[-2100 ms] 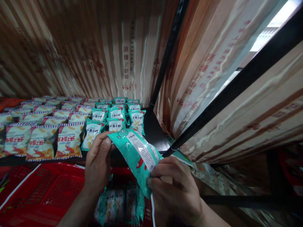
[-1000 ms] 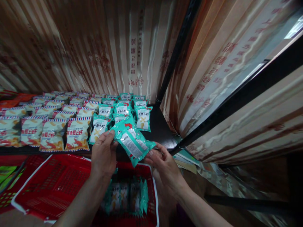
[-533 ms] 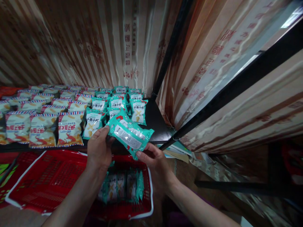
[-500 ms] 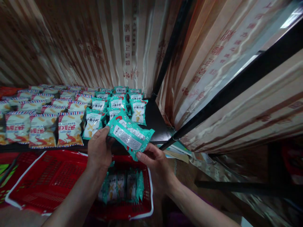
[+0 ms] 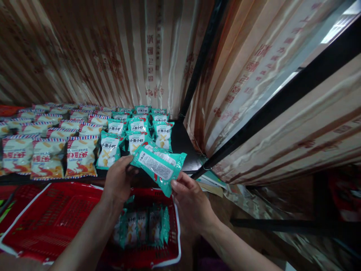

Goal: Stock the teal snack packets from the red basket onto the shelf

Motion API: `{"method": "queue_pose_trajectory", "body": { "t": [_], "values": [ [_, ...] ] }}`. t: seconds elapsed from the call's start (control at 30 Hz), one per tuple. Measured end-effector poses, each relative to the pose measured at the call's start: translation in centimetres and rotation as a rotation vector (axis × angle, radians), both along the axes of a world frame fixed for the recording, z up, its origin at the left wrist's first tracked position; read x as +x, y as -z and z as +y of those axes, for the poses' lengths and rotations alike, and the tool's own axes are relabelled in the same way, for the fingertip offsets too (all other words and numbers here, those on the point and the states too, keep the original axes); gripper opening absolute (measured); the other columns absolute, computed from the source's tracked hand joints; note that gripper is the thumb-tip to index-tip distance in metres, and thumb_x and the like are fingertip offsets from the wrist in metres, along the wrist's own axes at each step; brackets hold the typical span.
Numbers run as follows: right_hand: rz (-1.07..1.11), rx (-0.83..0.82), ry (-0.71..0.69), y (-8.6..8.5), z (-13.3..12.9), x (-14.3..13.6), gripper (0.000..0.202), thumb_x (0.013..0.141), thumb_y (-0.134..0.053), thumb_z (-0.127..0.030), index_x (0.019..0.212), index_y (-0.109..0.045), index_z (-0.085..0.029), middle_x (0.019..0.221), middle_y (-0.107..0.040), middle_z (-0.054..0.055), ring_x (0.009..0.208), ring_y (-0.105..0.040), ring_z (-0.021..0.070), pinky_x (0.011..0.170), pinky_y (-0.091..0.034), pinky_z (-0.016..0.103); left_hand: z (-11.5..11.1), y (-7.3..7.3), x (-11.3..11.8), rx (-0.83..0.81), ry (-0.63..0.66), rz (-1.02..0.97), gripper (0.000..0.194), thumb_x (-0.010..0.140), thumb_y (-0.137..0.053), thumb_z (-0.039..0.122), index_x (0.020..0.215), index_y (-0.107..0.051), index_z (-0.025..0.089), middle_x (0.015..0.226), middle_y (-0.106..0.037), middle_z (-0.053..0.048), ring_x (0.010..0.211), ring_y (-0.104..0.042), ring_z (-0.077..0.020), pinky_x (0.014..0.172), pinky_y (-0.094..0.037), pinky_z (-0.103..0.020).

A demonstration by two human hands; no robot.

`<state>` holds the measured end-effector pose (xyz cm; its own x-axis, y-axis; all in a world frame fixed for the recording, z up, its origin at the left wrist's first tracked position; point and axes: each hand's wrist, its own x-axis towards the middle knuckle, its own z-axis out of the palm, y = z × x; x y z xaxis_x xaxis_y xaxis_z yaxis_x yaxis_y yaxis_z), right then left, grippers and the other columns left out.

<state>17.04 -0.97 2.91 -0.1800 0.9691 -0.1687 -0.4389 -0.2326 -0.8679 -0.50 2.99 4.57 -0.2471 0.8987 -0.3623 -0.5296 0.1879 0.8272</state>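
Remotely, I hold the teal packet (image 5: 158, 166) raised before the shelf (image 5: 183, 141), near the red basket (image 5: 76, 210). Fingers of the left hand (image 5: 118, 180) and right hand (image 5: 193, 200) are pinched closed on opposite ends, presumably leaving its printed panel (image 5: 156, 165) unobstructed. Shelved snack bags (image 5: 163, 137) sit in rows, fronts outward, likely for visibility.

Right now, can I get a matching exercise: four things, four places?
1. Teal plastic packet showing fine print
2. Cream plastic packets with striped edges
3. Red perforated plastic basket
4. Pleated beige fabric curtain

A. Behind the flat black shelf
B. Below the shelf's edge
C. Held by left hand and right hand
D. In rows on the shelf

Pairs: 1-C; 2-D; 3-B; 4-A
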Motion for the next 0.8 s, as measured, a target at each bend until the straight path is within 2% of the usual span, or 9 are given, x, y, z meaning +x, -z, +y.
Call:
{"method": "queue_pose_trajectory", "body": {
  "t": [0.17,0.3,0.43,0.53,0.7,0.8],
  "values": [
    [-0.109,0.093,-0.027,0.5,0.2,1.0,0.02,0.074,-0.068,-0.035,0.068,-0.058,-0.019,0.066,-0.057,-0.001,0.063,-0.051,0.0135,0.064,-0.043,0.026,0.2,-0.4,-0.4,0.071,0.063,0.034,0.027,0.058,-0.076,0.029,0.077,-0.065,0.014,0.068,-0.064,0.0,0.059,-0.059,-0.0113,0.054,-0.046,-0.021],
    [-0.13,0.026,-0.056,1.8,0.0,1.1,0.021,0.074,-0.068,-0.033,0.066,-0.055,-0.018,0.063,-0.055,-0.002,0.061,-0.051,0.0123,0.061,-0.042,0.025,0.3,-1.4,-1.0,0.01,0.138,0.056,0.033,0.056,-0.079,0.036,0.076,-0.064,0.014,0.06,-0.063,0.0,0.049,-0.056,-0.0115,0.049,-0.046,-0.023],
    [-0.203,0.067,-0.127,2.5,0.0,0.9,0.019,0.073,-0.069,-0.032,0.066,-0.057,-0.019,0.066,-0.057,-0.002,0.063,-0.052,0.0124,0.061,-0.042,0.024,0.4,-1.5,-1.7,-0.023,0.091,0.107,0.038,0.051,-0.082,0.035,0.078,-0.063,0.015,0.056,-0.063,0.002,0.042,-0.053,-0.0102,0.042,-0.043,-0.021],
    [-0.343,0.183,-0.179,2.8,0.4,0.8,0.017,0.073,-0.066,-0.033,0.066,-0.059,-0.019,0.072,-0.059,0.0,0.068,-0.054,0.0146,0.064,-0.045,0.026,0.4,-1.0,-2.2,0.009,0.083,0.147,0.037,0.053,-0.081,0.035,0.079,-0.062,0.017,0.053,-0.06,0.005,0.038,-0.048,-0.0081,0.039,-0.04,-0.019],
    [-0.754,0.515,-0.024,2.8,1.1,1.3,0.016,0.073,-0.057,-0.02,0.058,-0.054,-0.019,0.066,-0.053,-0.001,0.062,-0.05,0.013,0.057,-0.04,0.024,0.2,-0.8,-2.4,0.115,0.09,0.282,0.037,0.055,-0.08,0.04,0.077,-0.06,0.018,0.057,-0.06,0.005,0.042,-0.05,-0.0076,0.039,-0.036,-0.016],
    [-0.885,0.653,0.019,2.0,1.3,1.7,0.015,0.074,-0.053,-0.014,0.06,-0.054,-0.019,0.066,-0.052,-0.001,0.061,-0.051,0.0123,0.055,-0.039,0.022,0.1,-1.2,-2.2,0.134,0.125,0.304,0.038,0.058,-0.079,0.042,0.083,-0.062,0.018,0.06,-0.062,0.003,0.047,-0.054,-0.009,0.042,-0.041,-0.017]
  ]
}}
